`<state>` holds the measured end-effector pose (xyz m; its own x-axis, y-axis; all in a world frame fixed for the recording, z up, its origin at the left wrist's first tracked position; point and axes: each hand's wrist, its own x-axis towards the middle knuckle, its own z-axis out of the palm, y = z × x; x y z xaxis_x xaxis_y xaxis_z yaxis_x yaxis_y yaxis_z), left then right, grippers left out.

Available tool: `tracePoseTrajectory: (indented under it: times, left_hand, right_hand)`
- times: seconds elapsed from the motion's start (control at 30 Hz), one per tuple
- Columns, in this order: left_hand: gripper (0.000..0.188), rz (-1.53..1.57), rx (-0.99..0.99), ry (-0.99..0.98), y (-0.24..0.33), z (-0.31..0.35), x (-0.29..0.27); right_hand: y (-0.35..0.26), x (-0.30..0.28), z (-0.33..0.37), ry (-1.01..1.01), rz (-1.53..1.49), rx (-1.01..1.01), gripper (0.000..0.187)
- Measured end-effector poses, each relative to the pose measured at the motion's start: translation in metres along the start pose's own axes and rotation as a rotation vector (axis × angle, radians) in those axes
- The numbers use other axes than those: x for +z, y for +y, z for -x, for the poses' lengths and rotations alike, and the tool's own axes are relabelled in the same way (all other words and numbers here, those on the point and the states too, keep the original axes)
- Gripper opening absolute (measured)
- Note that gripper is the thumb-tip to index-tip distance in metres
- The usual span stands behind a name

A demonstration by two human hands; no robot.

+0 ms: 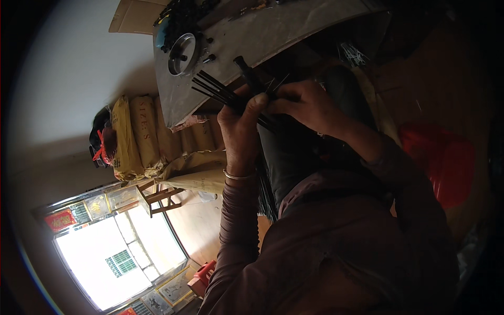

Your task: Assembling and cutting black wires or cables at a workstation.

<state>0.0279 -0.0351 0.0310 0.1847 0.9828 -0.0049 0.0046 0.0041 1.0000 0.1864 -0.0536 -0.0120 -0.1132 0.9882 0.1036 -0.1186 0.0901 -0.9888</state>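
Note:
My left hand (241, 123) is closed around a bundle of thin black rods (210, 88), which fan out to the left past the thumb. Between my two hands a dark tube-like piece (248, 72) with a wider end slants up toward the table. Close beside it, my right hand (307, 105) has its fingers pinched together, and a thin wire (284, 80) sticks up near the fingertips. Whether those fingers grip the wire cannot be made out. Both hands are over my lap, just off the table's near edge.
On the grey table (252, 37) are a round metal dish (191, 65), small black parts (209, 58) and a dark heap (181, 23). Yellowish sacks (142, 131) and a wooden stool (160, 200) are at the left. Thin metal pieces (353, 54) lie beyond my knee; a red plastic bag (438, 157) is at the right.

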Motion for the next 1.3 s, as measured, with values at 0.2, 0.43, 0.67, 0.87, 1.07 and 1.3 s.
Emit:
tracePoseTrajectory:
  times: [0.2, 0.43, 0.67, 0.87, 1.07, 1.3]
  left_hand:
    - [0.031, 0.088, 0.002, -0.083, -0.006, -0.004, -0.001]
    - [0.033, 0.167, -0.057, -0.073, -0.003, -0.003, 0.011]
    - [0.028, 0.307, -0.046, -0.098, -0.008, -0.007, 0.011]
    - [0.024, 0.325, -0.044, -0.135, -0.006, -0.007, 0.013]
    - [0.026, 0.275, -0.032, -0.184, -0.002, -0.004, 0.009]
    - [0.028, 0.293, -0.08, -0.139, 0.0, -0.005, 0.014]
  right_hand:
    - [0.002, -0.011, -0.004, -0.096, 0.027, 0.186, 0.02]
    - [0.014, -0.006, 0.0, 0.006, -0.119, 0.204, 0.031]
    - [-0.006, -0.019, -0.003, -0.099, -0.081, 0.21, 0.028]
    - [-0.005, -0.023, -0.002, -0.14, -0.088, 0.273, 0.031]
    - [-0.002, -0.02, -0.001, -0.087, -0.198, 0.37, 0.032]
    - [-0.01, -0.009, 0.009, 0.028, -0.001, 0.127, 0.025]
